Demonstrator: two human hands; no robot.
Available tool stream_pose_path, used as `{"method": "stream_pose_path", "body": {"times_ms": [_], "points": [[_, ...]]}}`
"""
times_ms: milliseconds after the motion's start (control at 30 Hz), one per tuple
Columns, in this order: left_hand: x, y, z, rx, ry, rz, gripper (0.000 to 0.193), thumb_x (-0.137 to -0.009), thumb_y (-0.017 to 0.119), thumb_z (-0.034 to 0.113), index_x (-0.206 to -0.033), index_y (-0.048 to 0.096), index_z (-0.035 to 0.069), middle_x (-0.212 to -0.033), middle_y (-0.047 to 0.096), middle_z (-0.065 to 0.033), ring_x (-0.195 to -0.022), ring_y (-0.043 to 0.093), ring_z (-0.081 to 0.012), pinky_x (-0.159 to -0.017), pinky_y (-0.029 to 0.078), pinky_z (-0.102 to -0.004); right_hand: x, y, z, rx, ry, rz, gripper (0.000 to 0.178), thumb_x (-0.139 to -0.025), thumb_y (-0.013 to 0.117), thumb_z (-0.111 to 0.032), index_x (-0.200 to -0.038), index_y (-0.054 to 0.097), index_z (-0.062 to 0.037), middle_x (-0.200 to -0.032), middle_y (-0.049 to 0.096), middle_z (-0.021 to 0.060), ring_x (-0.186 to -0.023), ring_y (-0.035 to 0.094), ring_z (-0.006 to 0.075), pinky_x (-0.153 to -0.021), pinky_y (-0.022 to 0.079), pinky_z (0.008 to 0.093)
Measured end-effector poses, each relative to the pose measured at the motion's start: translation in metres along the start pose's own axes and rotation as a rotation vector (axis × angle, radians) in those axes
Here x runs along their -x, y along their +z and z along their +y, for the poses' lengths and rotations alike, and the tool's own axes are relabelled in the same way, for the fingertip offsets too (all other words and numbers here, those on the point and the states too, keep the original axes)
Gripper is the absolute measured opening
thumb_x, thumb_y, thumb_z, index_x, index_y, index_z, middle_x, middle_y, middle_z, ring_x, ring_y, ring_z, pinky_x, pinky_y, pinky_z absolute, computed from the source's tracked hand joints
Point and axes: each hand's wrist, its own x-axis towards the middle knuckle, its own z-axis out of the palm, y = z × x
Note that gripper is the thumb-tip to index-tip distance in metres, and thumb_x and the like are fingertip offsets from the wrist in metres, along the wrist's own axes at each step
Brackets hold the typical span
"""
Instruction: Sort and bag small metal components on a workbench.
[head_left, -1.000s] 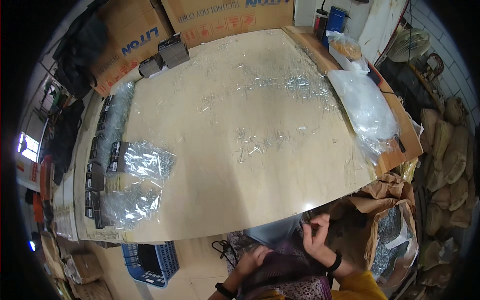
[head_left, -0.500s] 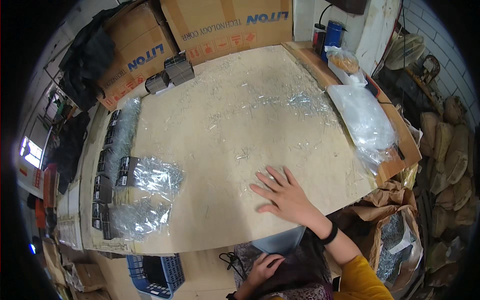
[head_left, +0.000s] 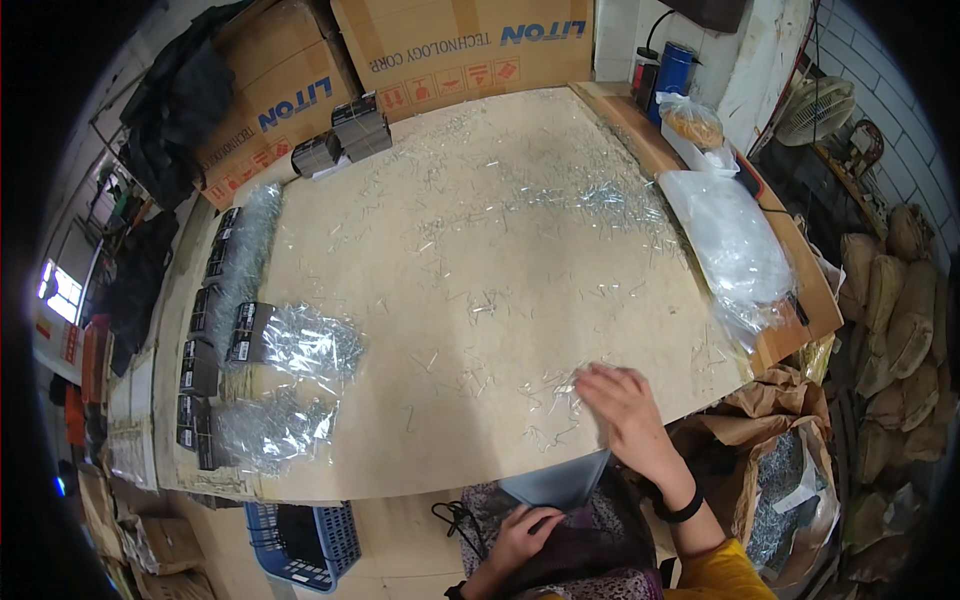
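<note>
My left hand point(head_left: 524, 534) grips the near rim of a blue-grey plastic scoop or pan point(head_left: 556, 482), which sits against the table's front edge in front of my lap. Over the board, close to that edge, my right hand point(head_left: 628, 415) rests with its fingers held side by side and slightly bent, gripping nothing that I can see. Thin, shiny wire-like metal pieces point(head_left: 556, 392) lie loose beside its fingertips. More of these pieces point(head_left: 595, 200) are scattered over the far part of the pale wooden table point(head_left: 400, 250).
Clear plastic bags of metal pieces point(head_left: 312, 340) and dark small boxes point(head_left: 200, 368) line the left side. Large cartons point(head_left: 450, 50) stand behind. On the right ledge lie a plastic bag point(head_left: 730, 235) and a food container point(head_left: 695, 130). A paper sack point(head_left: 745, 420) and blue basket point(head_left: 300, 540) stand below.
My right hand has drawn nearer to the front edge and to the right, its spread fingers coming together. Loose metal pieces now show where it was. My left hand stays on the scoop.
</note>
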Motion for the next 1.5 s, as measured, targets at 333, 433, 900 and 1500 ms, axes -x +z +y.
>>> {"method": "stream_pose_path", "body": {"times_ms": [333, 433, 900, 1500], "points": [[-0.001, -0.002, 0.001, -0.019, 0.043, -0.007, 0.013, -0.074, 0.071, 0.004, -0.087, 0.068, 0.003, -0.092, 0.065, -0.0026, -0.076, 0.06, -0.0198, -0.067, 0.052, -0.0293, -0.013, 0.022, -0.024, 0.145, -0.007, 0.041, 0.056, -0.067, 0.054, 0.007, -0.121, 0.058, -0.0088, -0.132, 0.051, 0.0038, -0.13, 0.038, 0.0254, -0.106, 0.021, 0.0483], [-0.003, -0.002, 0.004, 0.013, -0.002, 0.015, 0.012, -0.075, 0.072, 0.003, -0.086, 0.068, 0.003, -0.09, 0.066, -0.0041, -0.074, 0.06, -0.0205, -0.065, 0.051, -0.0292, -0.019, 0.024, -0.025, 0.153, -0.072, -0.024, 0.055, -0.068, 0.057, 0.005, -0.121, 0.058, -0.0085, -0.131, 0.053, 0.0023, -0.131, 0.038, 0.0245, -0.106, 0.021, 0.0484], [-0.002, -0.007, 0.005, 0.012, 0.005, -0.032, 0.011, -0.074, 0.075, 0.007, -0.084, 0.07, 0.006, -0.086, 0.069, -0.0023, -0.07, 0.061, -0.019, -0.065, 0.051, -0.0293, 0.045, 0.012, -0.029, -0.355, -0.204, -0.151, 0.048, -0.07, 0.046, 0.01, -0.113, 0.061, -0.0024, -0.127, 0.057, 0.0094, -0.123, 0.05, 0.027, -0.104, 0.04, 0.0425], [-0.004, -0.004, -0.003, 0.114, -0.052, 0.006, 0.016, -0.074, 0.076, 0.009, -0.088, 0.069, 0.005, -0.085, 0.068, -0.0065, -0.069, 0.062, -0.0224, -0.066, 0.051, -0.0305, -0.06, 0.075, -0.041, 0.045, -0.261, -0.109, 0.059, -0.082, 0.063, -0.032, -0.133, 0.045, -0.0062, -0.14, 0.042, 0.0116, -0.132, 0.036, 0.0285, -0.109, 0.03, 0.041]]}}
